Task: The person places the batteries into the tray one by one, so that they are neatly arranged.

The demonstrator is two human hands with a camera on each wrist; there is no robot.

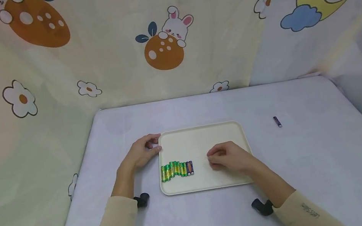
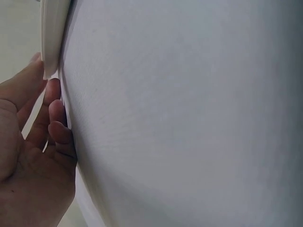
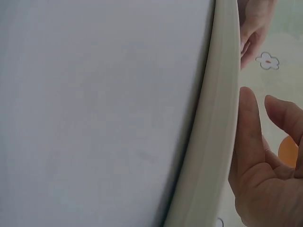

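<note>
A row of several green batteries [image 1: 175, 169] and two dark purple batteries [image 1: 190, 168] lies side by side in the lower left of the cream tray [image 1: 201, 135]. My left hand [image 1: 141, 152] rests at the tray's left edge, thumb and index fingertips touching the rim, the other fingers loosely bent. In the left wrist view the left hand [image 2: 38, 137] is beside the tray's corner. My right hand [image 1: 229, 157] is over the tray's right half, to the right of the batteries. The right wrist view shows the right hand [image 3: 270, 165] with thumb and finger apart and nothing visible between them.
A single dark purple battery [image 1: 277, 121] lies on the white-covered table [image 1: 312, 156], right of the tray. Black wrist cameras [image 1: 263, 207] stick out from both wrists. A curtain with cartoon prints [image 1: 108, 42] stands behind the table and along its sides.
</note>
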